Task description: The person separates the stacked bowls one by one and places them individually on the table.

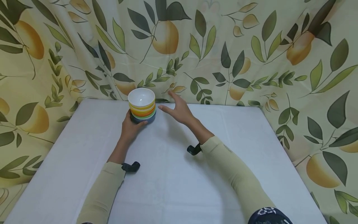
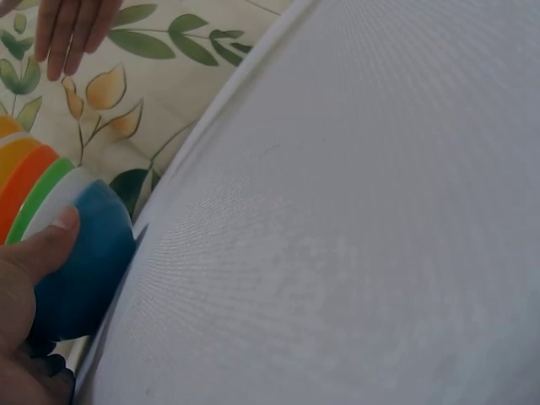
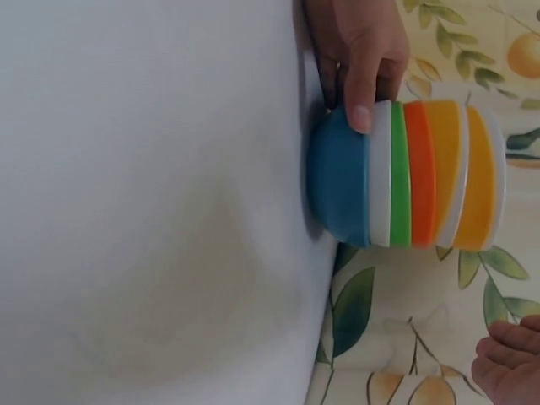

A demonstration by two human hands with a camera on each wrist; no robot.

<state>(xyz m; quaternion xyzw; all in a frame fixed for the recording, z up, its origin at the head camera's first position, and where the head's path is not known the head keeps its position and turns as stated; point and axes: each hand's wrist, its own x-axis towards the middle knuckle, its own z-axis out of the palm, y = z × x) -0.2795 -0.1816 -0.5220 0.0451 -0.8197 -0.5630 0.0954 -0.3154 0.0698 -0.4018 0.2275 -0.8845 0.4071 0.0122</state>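
A stack of nested bowls (image 1: 142, 107) stands near the table's far edge, left of centre. Lowest is a blue bowl (image 3: 337, 186); above it show white, green, orange (image 3: 420, 177) and yellow bands, and the top bowl is white inside. My left hand (image 1: 130, 128) grips the blue bowl low on the near left side, thumb along its wall, other fingers partly hidden behind. Just right of the stack, my right hand (image 1: 180, 110) is held in the air, apart from the bowls, fingers extended and thumb spread toward them.
A white cloth covers the table (image 1: 167, 174). Behind the far edge hangs a curtain (image 1: 207, 62) printed with fruit and leaves. Each wrist wears a small black camera, one on the left (image 1: 131, 167) and one on the right (image 1: 194, 149).
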